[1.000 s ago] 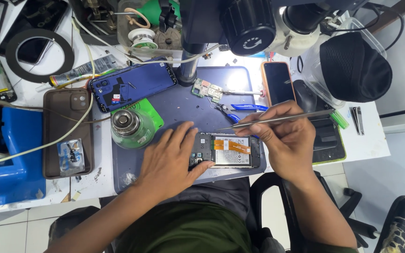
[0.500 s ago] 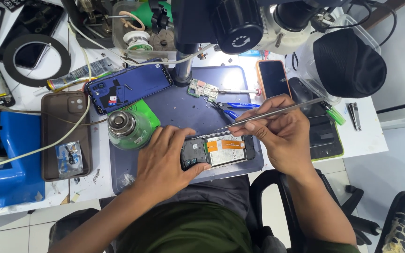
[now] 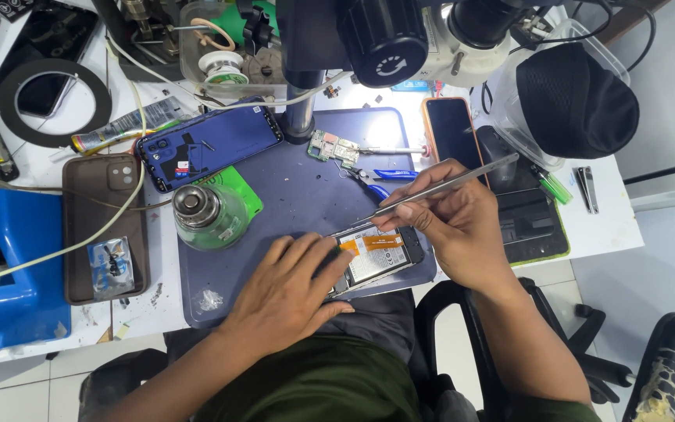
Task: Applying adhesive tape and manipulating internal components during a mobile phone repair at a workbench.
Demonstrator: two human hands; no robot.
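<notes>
At the far left we see a blue plastic bin point(image 3: 17, 297) at the table edge, a white cable running across its top; what lies inside we cannot make out. Beside it a brown phone case point(image 3: 103, 227) lies face up like a shallow tray, with a small clear packet point(image 3: 111, 266) resting in its lower part. Next comes the grey work mat point(image 3: 275, 203), and on it a round glass jar point(image 3: 205, 215) with a metal cap, standing upright on a green pad; its contents do not show. Above the jar a blue phone back cover point(image 3: 208, 144) lies tilted. Our left hand point(image 3: 287, 297) is laid flat with fingers spread, pressing on the left end of the opened phone point(image 3: 373, 254). That phone sits at the near edge of the mat, its inside facing up, long axis running left to right with the right end tipped slightly away from us. Our right hand point(image 3: 455, 223) pinches metal tweezers point(image 3: 439, 187) between thumb and fingers; they slant from upper right down to lower left, tips at the phone's upper edge. A small green circuit board point(image 3: 333, 148) lies farther up the mat, and a dark phone point(image 3: 451, 133) with an orange rim lies upright on the right.
</notes>
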